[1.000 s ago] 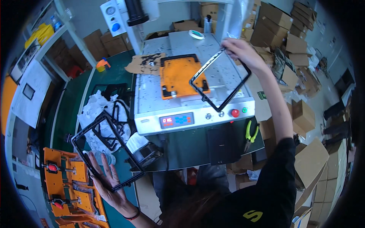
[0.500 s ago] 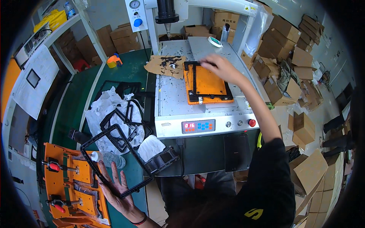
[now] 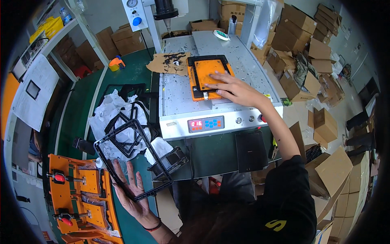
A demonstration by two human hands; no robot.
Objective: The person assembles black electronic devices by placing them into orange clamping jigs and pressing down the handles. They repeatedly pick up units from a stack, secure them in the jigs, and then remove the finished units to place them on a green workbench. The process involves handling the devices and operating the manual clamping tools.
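My right hand [image 3: 233, 87] lies flat, fingers spread, on a black rectangular frame [image 3: 195, 73] seated on an orange fixture plate [image 3: 211, 68] on the grey machine bed [image 3: 174, 93]. Low on the left, my left hand [image 3: 129, 190] is under a second black frame [image 3: 134, 158], holding it up tilted above the green bench. More black frames [image 3: 122, 130] lie on crumpled white wrapping [image 3: 109, 118] just beyond it.
An orange jig [image 3: 83, 195] with red-handled clamps sits at lower left. The machine's control panel [image 3: 206, 123] faces me. A cardboard scrap with black bits [image 3: 168, 63] lies on the bed. Cardboard boxes [image 3: 302, 81] crowd the right floor; shelves stand at left.
My right hand brought its black frame down from the air onto the orange fixture and now presses it flat. My left hand kept the other frame at lower left.
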